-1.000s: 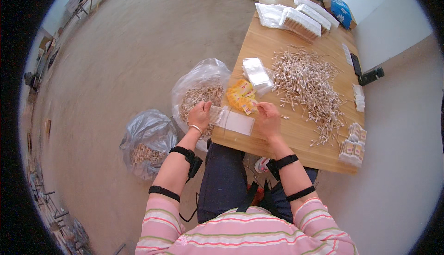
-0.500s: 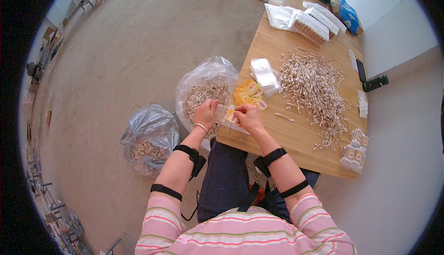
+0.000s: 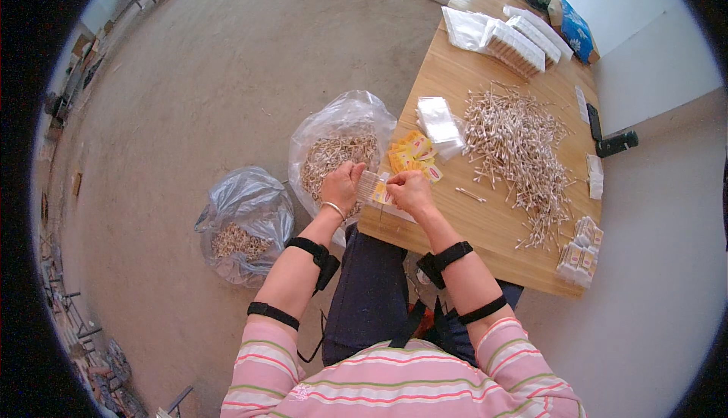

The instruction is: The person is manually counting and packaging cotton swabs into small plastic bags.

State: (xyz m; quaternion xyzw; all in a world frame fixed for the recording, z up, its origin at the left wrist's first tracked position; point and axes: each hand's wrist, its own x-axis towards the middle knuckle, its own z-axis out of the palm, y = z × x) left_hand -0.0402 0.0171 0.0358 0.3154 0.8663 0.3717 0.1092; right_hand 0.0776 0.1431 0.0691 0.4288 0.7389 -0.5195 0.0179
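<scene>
Clasping a row of cotton swabs (image 3: 368,184) in the left hand (image 3: 343,185), and pinching a small yellow card (image 3: 381,193) between thumb and fingertips of the right hand (image 3: 412,192), at the right end of that row. Held between both hands, close by the near left corner of the wooden table (image 3: 455,228). Cannot tell the firmness of either hold, nor, at this size, the presence of any clear wrapping around the row. Could spill swabs past the table's edge by slackening the left fingers or tipping the row, perhaps into the large plastic bag (image 3: 302,141) beside and just beyond the left hand. Could crease the card, or shove swabs out of line, by pressing too hard from the right. Could scatter the fan of yellow cards (image 3: 413,155) just beyond the right hand, or slide the clear sleeves (image 3: 440,122) lying farther beyond, by reaching forward carelessly. Could roll the lone swab (image 3: 470,194) near the right side of the grip, or drag strays from the loose pile (image 3: 516,145) farther right, by swinging the right wrist too wide.
</scene>
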